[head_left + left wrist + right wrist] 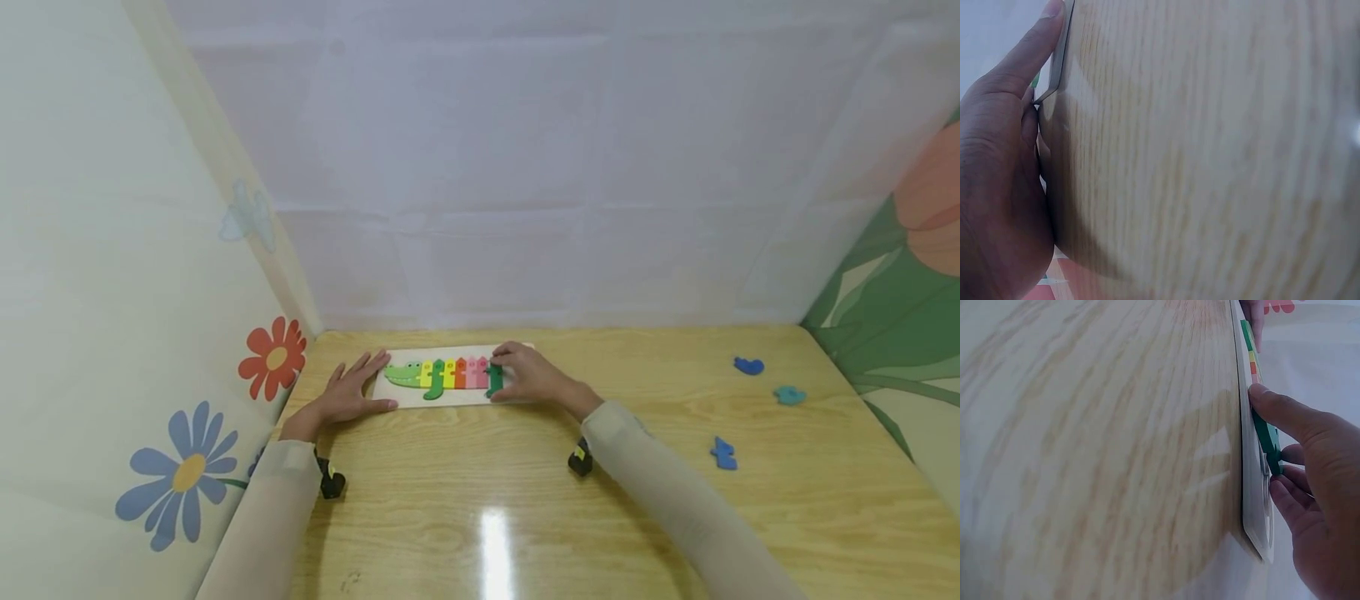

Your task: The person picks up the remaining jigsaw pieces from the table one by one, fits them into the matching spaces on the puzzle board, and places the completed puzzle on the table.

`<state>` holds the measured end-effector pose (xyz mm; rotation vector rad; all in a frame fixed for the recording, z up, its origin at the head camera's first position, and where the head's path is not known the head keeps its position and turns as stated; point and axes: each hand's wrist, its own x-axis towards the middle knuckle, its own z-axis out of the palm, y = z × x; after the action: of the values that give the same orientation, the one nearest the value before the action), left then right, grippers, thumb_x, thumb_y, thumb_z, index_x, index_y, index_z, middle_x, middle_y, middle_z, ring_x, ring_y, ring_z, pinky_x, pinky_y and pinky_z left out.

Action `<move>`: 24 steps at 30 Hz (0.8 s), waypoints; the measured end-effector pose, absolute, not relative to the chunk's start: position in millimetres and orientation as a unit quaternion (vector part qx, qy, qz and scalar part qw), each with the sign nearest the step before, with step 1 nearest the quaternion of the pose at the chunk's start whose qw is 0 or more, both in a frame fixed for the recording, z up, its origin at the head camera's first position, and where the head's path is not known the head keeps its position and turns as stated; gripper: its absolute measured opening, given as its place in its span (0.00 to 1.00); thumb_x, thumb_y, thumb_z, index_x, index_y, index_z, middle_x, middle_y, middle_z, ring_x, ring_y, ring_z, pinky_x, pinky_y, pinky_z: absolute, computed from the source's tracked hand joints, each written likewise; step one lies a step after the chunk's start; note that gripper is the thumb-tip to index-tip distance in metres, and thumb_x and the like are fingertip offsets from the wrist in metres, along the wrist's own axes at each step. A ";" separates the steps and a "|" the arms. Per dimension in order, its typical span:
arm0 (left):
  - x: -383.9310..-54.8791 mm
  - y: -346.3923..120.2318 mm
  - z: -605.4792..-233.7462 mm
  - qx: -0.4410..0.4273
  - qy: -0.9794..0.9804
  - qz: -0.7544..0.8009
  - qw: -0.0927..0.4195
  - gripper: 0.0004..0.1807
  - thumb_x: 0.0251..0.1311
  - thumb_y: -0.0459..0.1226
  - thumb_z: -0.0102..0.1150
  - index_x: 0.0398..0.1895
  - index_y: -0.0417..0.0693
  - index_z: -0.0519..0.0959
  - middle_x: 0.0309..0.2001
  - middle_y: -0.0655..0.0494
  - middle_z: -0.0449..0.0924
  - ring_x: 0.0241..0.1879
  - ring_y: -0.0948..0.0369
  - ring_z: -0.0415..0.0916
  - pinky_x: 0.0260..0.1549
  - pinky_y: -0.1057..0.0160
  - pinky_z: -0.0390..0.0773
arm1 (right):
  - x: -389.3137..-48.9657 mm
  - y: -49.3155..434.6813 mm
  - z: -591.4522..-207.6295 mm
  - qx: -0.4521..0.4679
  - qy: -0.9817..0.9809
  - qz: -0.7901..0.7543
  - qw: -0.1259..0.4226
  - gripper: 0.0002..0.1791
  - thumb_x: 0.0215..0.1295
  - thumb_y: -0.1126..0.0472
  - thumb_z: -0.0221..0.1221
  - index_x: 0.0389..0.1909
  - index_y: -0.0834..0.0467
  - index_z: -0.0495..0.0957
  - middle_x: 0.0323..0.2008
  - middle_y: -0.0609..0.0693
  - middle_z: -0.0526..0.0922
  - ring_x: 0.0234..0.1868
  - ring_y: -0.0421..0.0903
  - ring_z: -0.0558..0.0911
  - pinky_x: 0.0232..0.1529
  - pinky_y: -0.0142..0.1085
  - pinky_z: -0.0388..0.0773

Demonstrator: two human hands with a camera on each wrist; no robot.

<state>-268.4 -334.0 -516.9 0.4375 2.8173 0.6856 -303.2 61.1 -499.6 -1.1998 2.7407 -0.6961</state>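
A pale wooden puzzle board lies near the table's far edge, bearing a crocodile of coloured pieces: a light green head, then yellow, green, orange, red and pink segments. Spread fingers of my left hand rest along the board's left end, thumb at its near edge. My right hand pinches a dark green puzzle piece with legs, beside the pink segments. In the right wrist view this piece sits tilted over the board, between thumb and fingers. The right hand hides the board's right part.
Three loose pieces lie on the table's right side: a dark blue curved one, a teal one and a blue one. Cloth walls stand behind and at both sides; the left one is close to my left arm.
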 end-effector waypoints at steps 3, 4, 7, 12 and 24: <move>-268.9 -334.4 -517.4 0.146 0.955 0.235 0.108 0.60 0.61 0.59 0.72 0.86 0.43 0.51 0.86 0.40 0.45 0.84 0.36 0.36 0.76 0.29 0.29 | -303.0 61.0 -499.6 -0.395 0.890 -0.227 0.031 0.42 0.60 0.46 0.78 0.67 0.68 0.78 0.66 0.62 0.78 0.68 0.58 0.77 0.71 0.52 0.74; -269.2 -334.5 -517.8 0.145 0.955 0.234 0.108 0.60 0.61 0.60 0.71 0.86 0.43 0.51 0.86 0.40 0.45 0.84 0.36 0.36 0.76 0.29 0.29 | -303.0 61.0 -499.7 -0.397 0.889 -0.227 0.030 0.42 0.60 0.46 0.78 0.67 0.68 0.78 0.66 0.62 0.78 0.68 0.58 0.77 0.71 0.52 0.74; -270.1 -334.7 -518.6 0.144 0.955 0.234 0.109 0.60 0.61 0.60 0.71 0.86 0.44 0.51 0.86 0.41 0.45 0.84 0.36 0.36 0.76 0.29 0.29 | -303.5 60.5 -499.9 -0.400 0.888 -0.227 0.028 0.42 0.60 0.46 0.78 0.67 0.68 0.78 0.66 0.62 0.79 0.68 0.58 0.77 0.71 0.52 0.74; -270.2 -334.8 -518.5 0.145 0.956 0.234 0.107 0.60 0.61 0.60 0.71 0.86 0.44 0.51 0.86 0.41 0.45 0.84 0.36 0.36 0.76 0.29 0.29 | -304.2 59.9 -499.9 -0.400 0.886 -0.230 0.033 0.42 0.60 0.46 0.78 0.67 0.68 0.78 0.66 0.62 0.78 0.68 0.58 0.77 0.70 0.52 0.74; -268.7 -334.9 -516.5 0.145 0.953 0.241 0.109 0.60 0.60 0.60 0.72 0.86 0.44 0.51 0.86 0.41 0.45 0.84 0.37 0.36 0.77 0.29 0.29 | -304.6 58.3 -501.9 -0.401 0.888 -0.222 0.042 0.43 0.62 0.45 0.76 0.69 0.68 0.76 0.67 0.63 0.78 0.68 0.58 0.76 0.71 0.52 0.73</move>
<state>-268.7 -334.9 -516.5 0.4274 2.8022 0.7100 -304.6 58.3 -501.9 -1.2272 2.7156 -0.6799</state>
